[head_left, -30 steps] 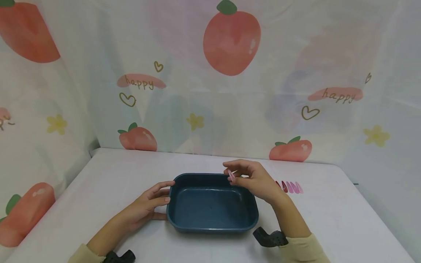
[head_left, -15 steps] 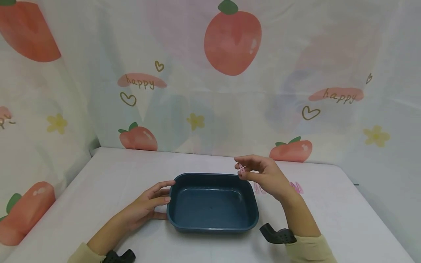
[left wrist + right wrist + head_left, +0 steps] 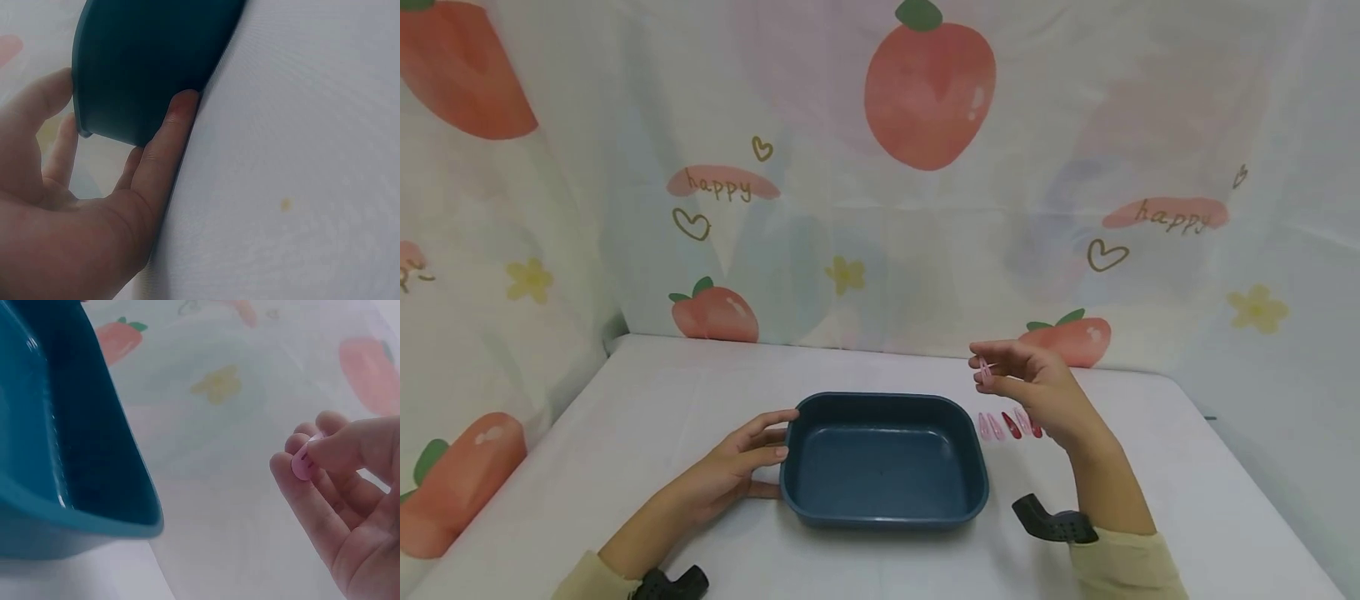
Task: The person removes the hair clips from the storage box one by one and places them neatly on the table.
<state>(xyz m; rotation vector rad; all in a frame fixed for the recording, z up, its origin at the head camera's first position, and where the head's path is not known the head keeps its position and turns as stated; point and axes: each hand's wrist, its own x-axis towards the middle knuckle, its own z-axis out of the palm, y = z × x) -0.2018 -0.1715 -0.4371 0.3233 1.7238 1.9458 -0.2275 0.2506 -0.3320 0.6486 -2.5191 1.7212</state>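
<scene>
My left hand (image 3: 737, 458) rests against the left side of a dark blue rectangular tray (image 3: 883, 527), its fingers fairly straight. In the left wrist view, one fingertip touches the rim and another lies against the lower outer wall of the tray (image 3: 144, 62). Raised to the right of the tray, my right hand (image 3: 1037, 387) pinches a pink snap hair clip (image 3: 304, 464) between thumb and fingers. Below it, several hair clips lie in a row on the table, among them a pink clip (image 3: 984, 427) and a red clip (image 3: 1011, 425). The right hand hides part of this row.
The white table (image 3: 700, 383) backs onto a curtain (image 3: 925, 250) printed with fruit, hearts and flowers. Each wrist carries a black device, such as the right black wrist mount (image 3: 1056, 523). Inside, the tray bottom (image 3: 880, 471) is bare.
My right hand has moved right and slightly up, from the tray's far right corner to beyond its side, still holding the pink hair clip. The left hand and tray have stayed put.
</scene>
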